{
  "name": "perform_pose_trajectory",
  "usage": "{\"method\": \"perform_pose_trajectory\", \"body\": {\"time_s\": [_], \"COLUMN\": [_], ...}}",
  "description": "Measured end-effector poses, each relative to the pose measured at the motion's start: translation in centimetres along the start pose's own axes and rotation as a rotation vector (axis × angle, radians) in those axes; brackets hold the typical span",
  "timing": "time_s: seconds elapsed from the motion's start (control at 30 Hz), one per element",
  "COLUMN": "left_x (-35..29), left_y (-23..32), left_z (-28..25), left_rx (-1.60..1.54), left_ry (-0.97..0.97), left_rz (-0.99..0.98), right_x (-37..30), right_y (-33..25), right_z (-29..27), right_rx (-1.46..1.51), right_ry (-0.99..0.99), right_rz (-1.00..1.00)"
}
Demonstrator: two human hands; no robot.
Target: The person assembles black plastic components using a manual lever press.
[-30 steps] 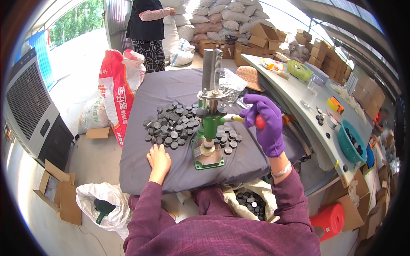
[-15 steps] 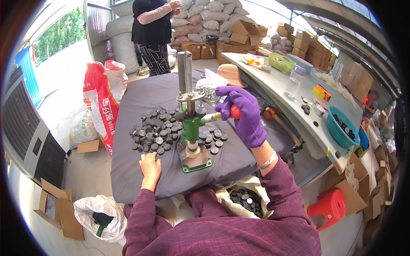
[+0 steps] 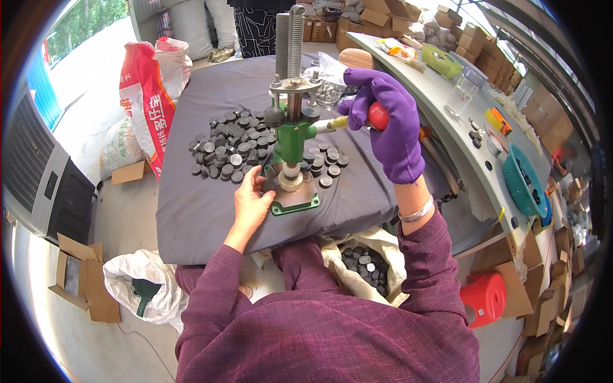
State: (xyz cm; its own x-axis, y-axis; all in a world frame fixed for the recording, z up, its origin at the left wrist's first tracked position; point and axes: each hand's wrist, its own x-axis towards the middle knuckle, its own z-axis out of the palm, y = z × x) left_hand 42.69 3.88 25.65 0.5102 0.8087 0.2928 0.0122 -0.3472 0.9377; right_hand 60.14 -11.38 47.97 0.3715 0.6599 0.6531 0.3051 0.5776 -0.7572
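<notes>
A green hand press [image 3: 292, 143] with a tall spring column stands on the grey cloth of the table [image 3: 357, 204]. My right hand [image 3: 391, 127], in a purple glove, is closed around the red ball knob [image 3: 378, 116] at the end of the press lever. Bare, my left hand [image 3: 252, 203] rests at the left edge of the press base [image 3: 295, 205], thumb and fingers apart, nothing visible between them. Beside it lies a heap of round black caps [image 3: 233, 143], some with silvery faces. A smaller group of caps [image 3: 327, 163] sits right of the press.
An open sack of caps [image 3: 367, 262] stands by my lap, a white sack with a green scoop [image 3: 143, 290] at lower left. Along the right runs a long table with a teal basin [image 3: 520, 182]. A red bucket [image 3: 484, 299] stands below it. Someone in patterned trousers [image 3: 255, 32] stands beyond the press.
My left hand has moved from beside the cap heap rightward to the press base, its fingers now spread. My right hand stays on the knob. The view has tilted downward.
</notes>
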Motion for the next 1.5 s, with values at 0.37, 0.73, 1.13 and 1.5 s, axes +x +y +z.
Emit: {"method": "perform_pose_trajectory", "body": {"time_s": [0.37, 0.73, 1.13, 1.5], "left_x": [0.3, 1.4, 2.5, 0.8], "left_y": [0.6, -0.2, -3.5, -4.3], "left_z": [4.1, 5.2, -1.9, -4.6], "left_rx": [0.152, -0.032, 0.888, 0.893], "left_ry": [0.044, 0.08, 0.159, 0.014], "left_rz": [0.096, 0.048, 0.352, 0.499], "right_x": [-1.4, -8.4, -12.4, -2.6], "right_y": [-0.5, 3.0, 5.7, -0.3], "right_z": [0.2, 0.0, -0.9, -0.1], "right_rx": [-0.012, -0.071, -0.224, -0.034], "right_ry": [0.03, 0.081, -0.133, 0.011], "right_rz": [-0.001, -0.023, -0.241, 0.027]}}
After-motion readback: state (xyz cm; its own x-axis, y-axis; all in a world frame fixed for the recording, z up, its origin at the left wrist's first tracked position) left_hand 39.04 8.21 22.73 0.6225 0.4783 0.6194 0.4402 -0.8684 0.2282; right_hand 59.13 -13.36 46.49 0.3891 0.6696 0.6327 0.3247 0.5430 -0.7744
